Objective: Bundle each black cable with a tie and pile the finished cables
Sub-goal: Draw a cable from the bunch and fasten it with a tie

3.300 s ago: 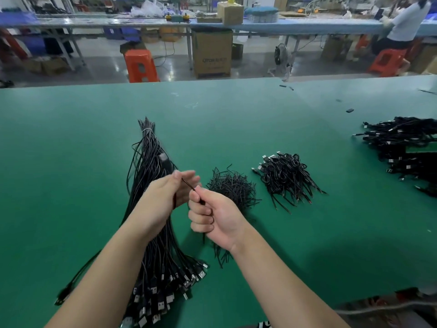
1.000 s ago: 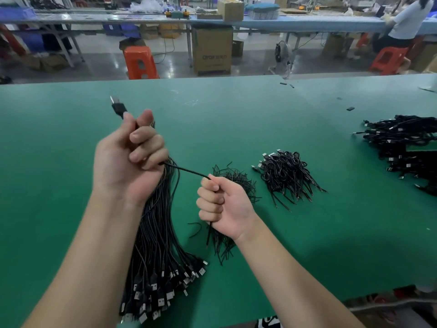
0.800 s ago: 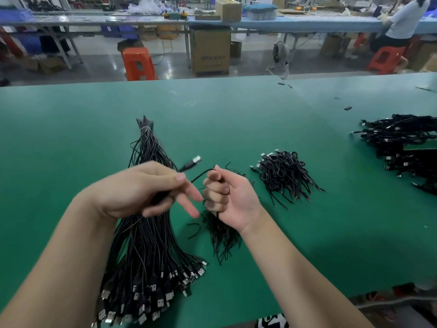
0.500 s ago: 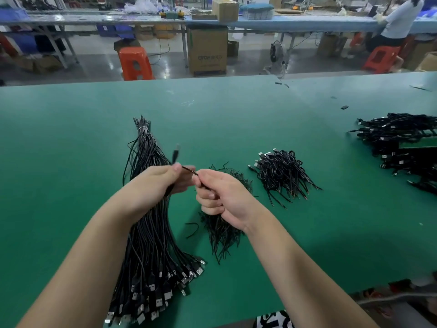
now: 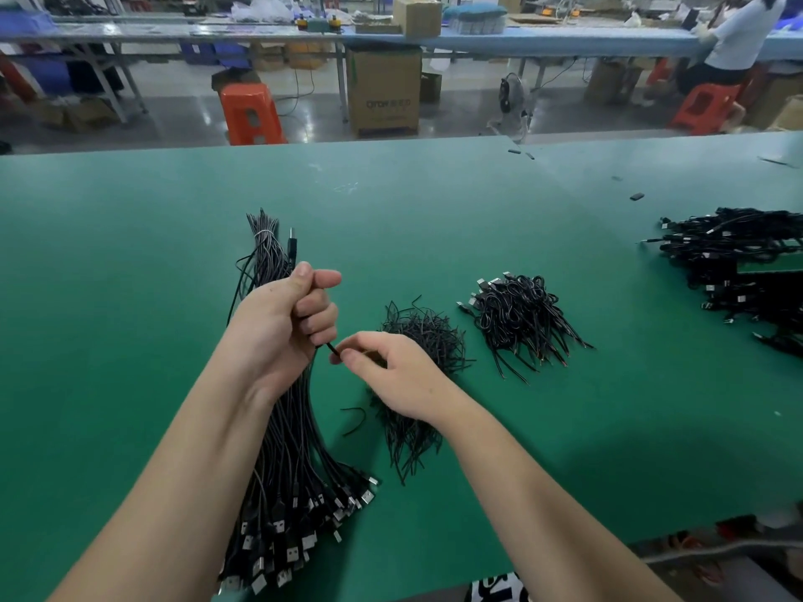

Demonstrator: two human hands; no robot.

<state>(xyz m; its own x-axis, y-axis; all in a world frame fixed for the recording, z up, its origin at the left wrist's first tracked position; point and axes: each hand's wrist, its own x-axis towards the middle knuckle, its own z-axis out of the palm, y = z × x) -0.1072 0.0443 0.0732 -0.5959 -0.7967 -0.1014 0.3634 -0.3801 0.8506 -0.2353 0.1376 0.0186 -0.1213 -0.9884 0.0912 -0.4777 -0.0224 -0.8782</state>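
Cable (image 5: 293,249) in my left hand (image 5: 278,328): I grip it in a closed fist above the table (image 5: 130,262), its USB plug sticking up past my thumb and its thin free end poking out from under my curled fingers. My right hand (image 5: 399,375) meets that end, thumb and forefinger pinched on its tip just beside my left fist, the other fingers loosely bent. Below my left wrist lies the big bundle (image 5: 291,471) of loose black cables, bound with a pale band at its far end and fanning out into a cluster of metal plugs at the near edge of the green top. Under my right hand sits the heap of ties (image 5: 423,336), short black wires tangled together, with one stray tie (image 5: 354,417) curled on the mat between the heap and the bundle. Further right rests the pile (image 5: 521,319) of finished cables, each folded small. Well apart, at the far right edge, spreads a larger mass (image 5: 738,262) of black cables.
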